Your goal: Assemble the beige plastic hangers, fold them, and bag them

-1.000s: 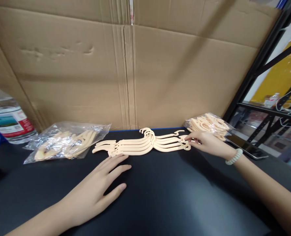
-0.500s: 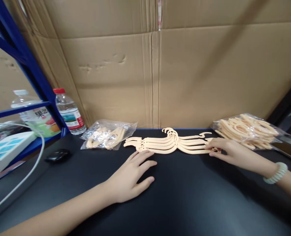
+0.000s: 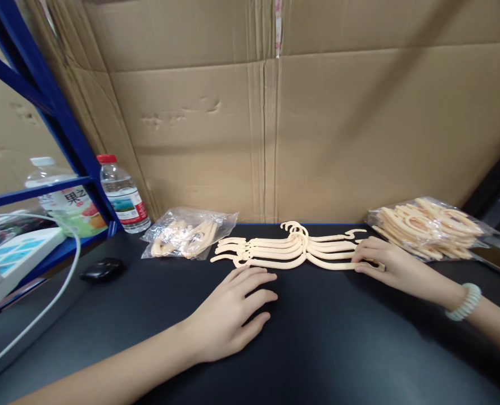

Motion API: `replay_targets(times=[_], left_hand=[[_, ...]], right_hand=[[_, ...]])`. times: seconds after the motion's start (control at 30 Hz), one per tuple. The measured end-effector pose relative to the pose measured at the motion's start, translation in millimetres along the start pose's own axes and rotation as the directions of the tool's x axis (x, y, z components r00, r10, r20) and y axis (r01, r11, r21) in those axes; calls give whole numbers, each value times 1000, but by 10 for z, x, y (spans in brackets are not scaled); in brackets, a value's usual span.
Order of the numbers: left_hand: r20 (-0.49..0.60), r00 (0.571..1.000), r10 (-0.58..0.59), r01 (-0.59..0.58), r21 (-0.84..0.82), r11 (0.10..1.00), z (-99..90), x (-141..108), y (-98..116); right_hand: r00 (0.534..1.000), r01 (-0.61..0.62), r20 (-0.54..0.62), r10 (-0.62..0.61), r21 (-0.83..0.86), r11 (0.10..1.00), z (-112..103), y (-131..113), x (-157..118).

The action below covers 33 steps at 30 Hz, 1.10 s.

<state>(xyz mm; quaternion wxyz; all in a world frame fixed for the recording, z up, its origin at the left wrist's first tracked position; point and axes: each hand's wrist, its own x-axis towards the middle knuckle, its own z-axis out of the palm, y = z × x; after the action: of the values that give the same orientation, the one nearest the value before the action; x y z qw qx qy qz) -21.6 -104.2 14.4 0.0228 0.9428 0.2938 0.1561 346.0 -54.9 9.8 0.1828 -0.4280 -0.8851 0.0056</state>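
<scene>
Several cream-coloured hangers point(image 3: 275, 247) lie overlapped in a row on the black table, their hooks toward the cardboard. The nearest hanger point(image 3: 275, 264) sits slightly apart from the others. My left hand point(image 3: 237, 312) rests just in front of its left part, fingers spread, with nothing held. At the right end of the same hanger, my right hand point(image 3: 388, 264) has its fingers curled round the tip in a pinch; the fingers partly hide that end.
Clear bags of hanger pieces lie at the left point(image 3: 186, 233) and right point(image 3: 431, 225). A black mouse point(image 3: 102, 270), a red-capped bottle point(image 3: 125, 197), a white cable point(image 3: 64, 281) and a blue shelf frame point(image 3: 51, 101) stand at the left. A cardboard wall point(image 3: 190, 124) is behind.
The nearest hanger has come a little toward me, opening a gap from the others. My left hand has drawn back slightly, off the hangers. The view has shifted slightly.
</scene>
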Motion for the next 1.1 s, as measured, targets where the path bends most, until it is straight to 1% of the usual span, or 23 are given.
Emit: replay_targets(times=[0.13,0.27,0.37,0.5,0.6,0.67,0.8,0.9,0.97,1.0,1.03,1.07,1.1], left_hand=[[8,999,31,-31,2,1000,22,-10,36],[-1,1000,27,-27,7,1000,34,-7,31],[-8,1000,26,-26,11,1000,37,1,24],[-46,999,22,-22,-4,1000,48,10,21],[-84,996,-20,18,-22,1000,60,11,25],[-93,994,-63,59,-51,997,66,11,36],[-114,979,-170,145,-201,969,76,10,97],[-168,941,-295,224,-346,911,97,8,169],[-215,896,-388,264,-445,856,115,11,207],[-243,866,-436,272,-503,820,121,13,218],[-281,826,-489,268,-567,779,124,16,222],[-331,769,-547,251,-630,734,122,19,219],[-379,701,-604,223,-688,691,115,21,210]], right_hand=[[1000,-13,0,13,-7,1000,-10,-34,9],[999,-50,8,50,7,999,-1,-38,10],[999,-52,8,52,6,999,-9,-44,10],[999,-40,-20,40,-1,999,-54,-87,8],[998,-29,-48,30,16,999,-89,-116,3],[998,-44,-51,46,35,998,-101,-118,-2],[994,-94,-41,97,70,993,-103,-85,-22],[989,-122,-70,129,104,987,-119,-60,-50],[982,-134,-116,148,127,983,-145,-59,-68],[978,-134,-143,154,140,981,-161,-63,-74],[972,-133,-172,158,152,979,-176,-69,-77],[965,-131,-204,163,163,978,-190,-78,-78],[957,-129,-235,168,171,977,-200,-86,-77]])
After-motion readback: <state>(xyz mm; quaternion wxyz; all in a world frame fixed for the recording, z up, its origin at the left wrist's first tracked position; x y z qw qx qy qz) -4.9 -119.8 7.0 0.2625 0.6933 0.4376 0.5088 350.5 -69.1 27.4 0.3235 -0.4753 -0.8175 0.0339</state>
